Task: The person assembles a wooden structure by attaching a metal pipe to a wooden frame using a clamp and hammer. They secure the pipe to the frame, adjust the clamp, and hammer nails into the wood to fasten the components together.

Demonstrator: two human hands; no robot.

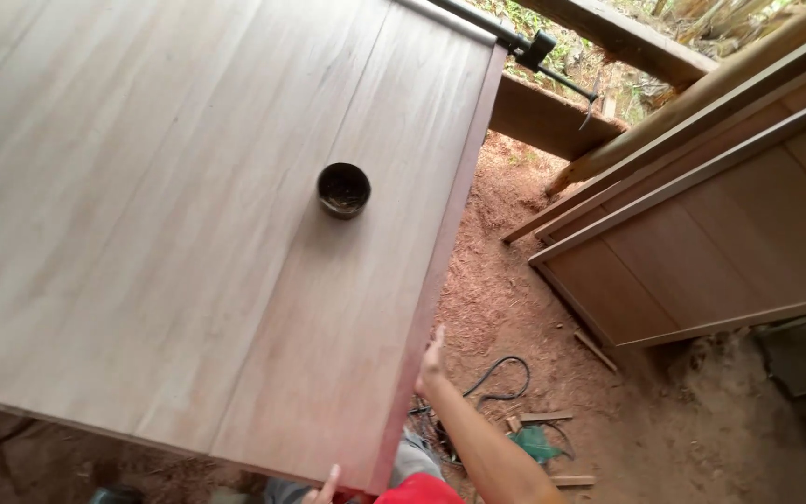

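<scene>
smooth matt pale wood panel (188,215), glossy dark tin (343,189), rough reddish sawdust floor (506,289)

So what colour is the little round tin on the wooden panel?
Black tin, dark inside, seen in the head view.

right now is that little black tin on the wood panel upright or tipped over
Upright: the black tin sits flat on the wood panel, its round open mouth facing up, no lid on it.

The person's right arm (487,448) is bare — no sleeve, no watch, no glove on the hand (431,362). Low down shows a bit of red cloth (419,490) and grey trousers (409,459) — part of the clothes.
</scene>
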